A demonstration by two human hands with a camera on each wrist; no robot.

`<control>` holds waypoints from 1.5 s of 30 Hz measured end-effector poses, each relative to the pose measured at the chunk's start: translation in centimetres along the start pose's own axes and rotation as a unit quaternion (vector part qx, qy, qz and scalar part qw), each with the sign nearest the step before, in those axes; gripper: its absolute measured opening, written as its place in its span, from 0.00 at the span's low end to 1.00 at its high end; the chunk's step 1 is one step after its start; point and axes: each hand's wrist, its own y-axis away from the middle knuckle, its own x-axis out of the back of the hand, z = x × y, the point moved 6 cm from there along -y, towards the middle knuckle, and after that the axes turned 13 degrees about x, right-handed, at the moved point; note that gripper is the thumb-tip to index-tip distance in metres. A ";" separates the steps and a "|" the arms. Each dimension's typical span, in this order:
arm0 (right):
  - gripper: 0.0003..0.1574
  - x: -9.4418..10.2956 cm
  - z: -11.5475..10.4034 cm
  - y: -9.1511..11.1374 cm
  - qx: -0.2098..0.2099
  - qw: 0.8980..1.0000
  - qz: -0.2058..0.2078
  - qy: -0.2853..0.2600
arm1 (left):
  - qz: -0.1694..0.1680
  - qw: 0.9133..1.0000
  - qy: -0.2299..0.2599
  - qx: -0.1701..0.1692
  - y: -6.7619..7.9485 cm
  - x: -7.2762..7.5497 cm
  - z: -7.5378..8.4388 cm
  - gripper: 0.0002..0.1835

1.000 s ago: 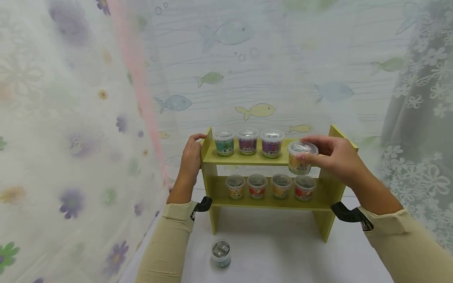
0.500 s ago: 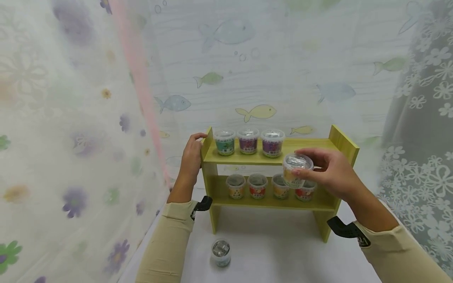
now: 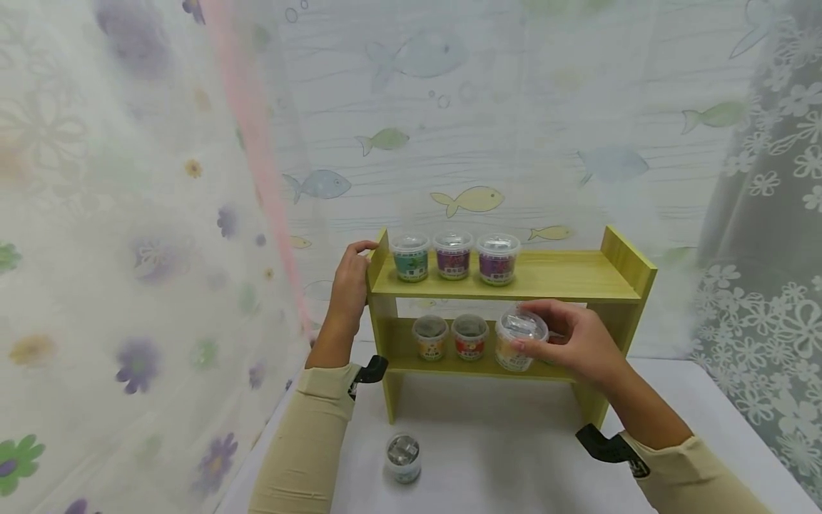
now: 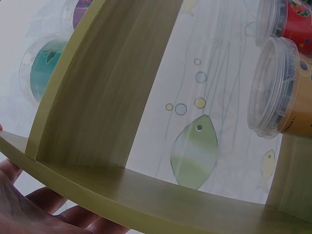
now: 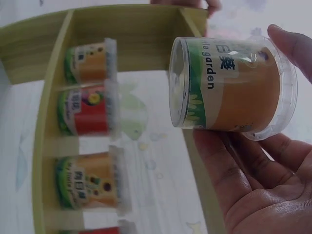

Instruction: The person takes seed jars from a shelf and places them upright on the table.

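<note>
Before a fish-printed curtain, the yellow-green shelf is gripped by the left hand; an orange-labelled tub is held by the right hand in front of the lower tier. Neighbouring tubs could be toppled by a careless inward swing.

Clear orange-labelled cup, lidded, held aloft before yellow-green two-tier rack standing upright.
</note>
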 end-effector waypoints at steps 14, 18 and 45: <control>0.35 -3.8 2.2 1.6 0.002 1.000 -0.016 -0.013 | 0.001 1.000 -0.001 -0.004 0.0 0.0 0.0 0.21; 0.36 -4.8 2.8 2.1 -0.015 0.999 -0.014 -0.035 | 0.000 1.000 0.002 -0.006 0.0 0.0 0.1 0.22; 0.38 -11.6 7.7 6.2 -0.096 0.993 -0.056 -0.033 | 0.000 1.000 -0.004 -0.002 0.1 0.1 0.0 0.23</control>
